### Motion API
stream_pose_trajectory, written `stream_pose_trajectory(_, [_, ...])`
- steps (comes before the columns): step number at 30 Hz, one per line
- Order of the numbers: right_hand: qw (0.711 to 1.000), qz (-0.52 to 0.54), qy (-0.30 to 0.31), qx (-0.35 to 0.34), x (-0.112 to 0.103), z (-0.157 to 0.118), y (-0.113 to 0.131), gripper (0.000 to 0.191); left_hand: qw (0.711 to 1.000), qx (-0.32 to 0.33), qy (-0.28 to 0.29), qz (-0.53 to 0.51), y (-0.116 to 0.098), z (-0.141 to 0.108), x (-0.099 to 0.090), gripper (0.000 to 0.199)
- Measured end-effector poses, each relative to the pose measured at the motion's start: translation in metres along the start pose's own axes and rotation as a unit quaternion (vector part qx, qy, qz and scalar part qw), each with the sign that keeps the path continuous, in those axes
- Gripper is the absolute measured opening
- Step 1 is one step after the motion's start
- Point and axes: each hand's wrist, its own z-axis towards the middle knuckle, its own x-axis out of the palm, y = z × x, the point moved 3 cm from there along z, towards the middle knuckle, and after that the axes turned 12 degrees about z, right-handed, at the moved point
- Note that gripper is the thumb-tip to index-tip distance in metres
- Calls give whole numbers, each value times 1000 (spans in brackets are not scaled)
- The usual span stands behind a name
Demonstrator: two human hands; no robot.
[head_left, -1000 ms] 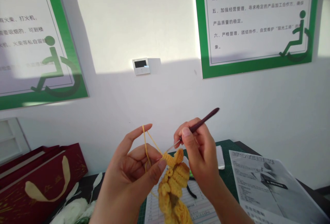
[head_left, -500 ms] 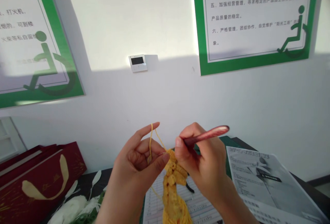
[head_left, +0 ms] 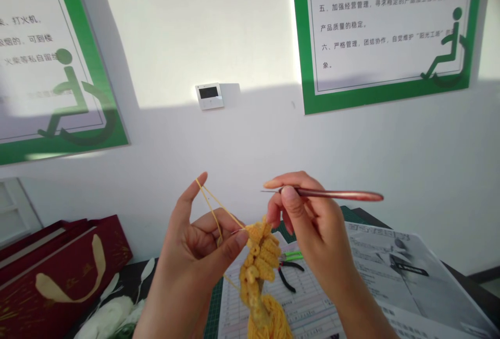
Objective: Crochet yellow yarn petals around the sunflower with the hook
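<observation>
White wall point(head_left: 250, 146) above; left hand point(head_left: 191, 258) pinches ruffled yellow crochet point(head_left: 260, 261), yarn point(head_left: 216, 204) taut over its forefinger; right hand point(head_left: 312, 229) grips a slim copper-red crochet hook point(head_left: 336, 193).

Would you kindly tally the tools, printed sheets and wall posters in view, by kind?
Crochet hook: 1
Pliers: 1
Printed sheets on the table, a ruled form and a sheet with a photo: 2
Green-bordered wall posters, one left and one right: 2
Total: 6
</observation>
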Motion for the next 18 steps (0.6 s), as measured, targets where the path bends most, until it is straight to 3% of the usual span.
stream_pose_trajectory(3, [994,4,104,22,2,7,0,18,999,9,-27,-28,-2,1,-3,114])
stream_pose_trajectory(7, [945,138,238,176,4,9,-9,17,999,1,-33,-37,-5,-1,-6,124])
stream_pose_trajectory(9, [922,188,247,232,5,7,-12,21,999,-4,-27,-28,-5,-2,-7,125])
stream_pose_trajectory(13, [894,264,231,281,12,3,-20,27,999,12,-44,-25,-4,0,-13,130])
stream_pose_trajectory(16, [879,305,217,297,16,3,-26,28,993,50,-104,-11,-4,2,-16,130])
stream_pose_trajectory(18, [871,321,214,305,18,4,-29,29,977,98,-186,32,-6,1,-15,125])
